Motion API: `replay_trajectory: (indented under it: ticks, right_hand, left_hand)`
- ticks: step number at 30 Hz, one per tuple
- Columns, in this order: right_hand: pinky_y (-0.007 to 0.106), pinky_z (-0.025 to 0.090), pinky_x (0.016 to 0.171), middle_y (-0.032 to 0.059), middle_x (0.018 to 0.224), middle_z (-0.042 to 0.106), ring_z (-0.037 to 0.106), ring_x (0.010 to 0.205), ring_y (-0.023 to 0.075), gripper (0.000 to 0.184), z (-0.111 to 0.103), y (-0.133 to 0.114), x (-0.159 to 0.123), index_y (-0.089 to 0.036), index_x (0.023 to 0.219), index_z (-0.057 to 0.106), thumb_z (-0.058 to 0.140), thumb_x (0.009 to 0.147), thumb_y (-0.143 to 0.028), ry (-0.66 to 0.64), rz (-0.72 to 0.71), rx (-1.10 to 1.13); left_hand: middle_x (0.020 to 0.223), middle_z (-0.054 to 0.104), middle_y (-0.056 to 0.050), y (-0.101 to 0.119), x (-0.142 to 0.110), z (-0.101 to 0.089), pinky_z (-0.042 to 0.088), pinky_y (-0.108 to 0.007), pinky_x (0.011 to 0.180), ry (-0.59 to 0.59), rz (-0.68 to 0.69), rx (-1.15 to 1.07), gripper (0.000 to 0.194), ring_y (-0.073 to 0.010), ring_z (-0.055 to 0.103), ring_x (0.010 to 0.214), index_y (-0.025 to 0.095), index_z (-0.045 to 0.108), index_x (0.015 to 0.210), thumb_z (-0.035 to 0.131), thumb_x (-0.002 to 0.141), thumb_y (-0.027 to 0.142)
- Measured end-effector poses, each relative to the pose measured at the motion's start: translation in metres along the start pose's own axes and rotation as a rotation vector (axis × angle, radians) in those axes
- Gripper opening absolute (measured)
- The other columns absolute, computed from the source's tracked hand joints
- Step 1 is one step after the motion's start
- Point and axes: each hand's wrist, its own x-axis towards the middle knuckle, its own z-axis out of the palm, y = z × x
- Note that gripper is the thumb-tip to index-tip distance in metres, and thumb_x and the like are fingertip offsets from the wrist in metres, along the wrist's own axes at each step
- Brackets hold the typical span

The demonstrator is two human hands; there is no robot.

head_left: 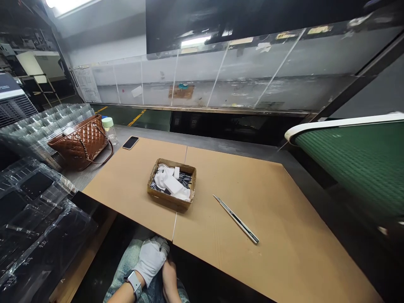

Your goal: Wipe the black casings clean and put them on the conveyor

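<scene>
Both hands are low in my lap, below the near edge of the table. My left hand (150, 260) wears a white glove and a smartwatch sits on its wrist. It lies over my bare right hand (169, 282), which is partly hidden beneath it. Neither hand holds a tool or touches the table. Nearest them, on the brown cardboard sheets (132, 185), stands a shallow cardboard box (167, 200) of white pieces and small black parts. A long slim utility knife (236, 219) lies to its right.
A smartphone (130, 142), a quilted brown handbag (77, 143) and a green-capped bottle (110, 130) stand at the far left of the table. Clear plastic trays (38, 210) are stacked on the left. A green conveyor belt (347, 160) runs along the right.
</scene>
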Motion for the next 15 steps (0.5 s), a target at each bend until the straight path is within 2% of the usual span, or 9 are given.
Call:
replay_trajectory:
  ticks: [5, 11, 15]
  right_hand:
    - [0.037, 0.048, 0.068, 0.0062, 0.056, 0.068, 0.062, 0.063, 0.0256, 0.061, -0.0008, -0.0005, -0.0003, -0.021, 0.072, 0.069, 0.053, 0.053, -0.076, -0.036, 0.095, -0.015]
    - [0.037, 0.048, 0.074, 0.0059, 0.059, 0.069, 0.065, 0.077, 0.0288, 0.066, -0.0002, -0.0029, -0.0010, -0.020, 0.083, 0.070, 0.053, 0.052, -0.076, -0.034, 0.110, -0.001]
    - [0.036, 0.049, 0.072, 0.0062, 0.061, 0.070, 0.065, 0.074, 0.0282, 0.067, -0.0015, -0.0030, -0.0011, -0.019, 0.082, 0.071, 0.056, 0.051, -0.075, -0.034, 0.113, 0.008]
  left_hand:
    - [0.107, 0.071, -0.006, 0.0001, -0.0001, 0.0005, 0.046, -0.032, 0.093, 0.001, -0.003, -0.007, 0.032, -0.0209, 0.065, 0.099, 0.022, 0.069, 0.104, 0.040, 0.090, 0.023]
    - [0.105, 0.072, -0.005, 0.0028, -0.0015, -0.0042, 0.046, -0.030, 0.091, -0.009, -0.011, -0.024, 0.032, -0.0195, 0.065, 0.098, 0.021, 0.069, 0.102, 0.040, 0.090, 0.022]
    - [0.104, 0.072, -0.004, 0.0036, -0.0017, -0.0062, 0.046, -0.028, 0.088, -0.016, -0.012, -0.031, 0.032, -0.0185, 0.065, 0.096, 0.022, 0.069, 0.102, 0.040, 0.089, 0.023]
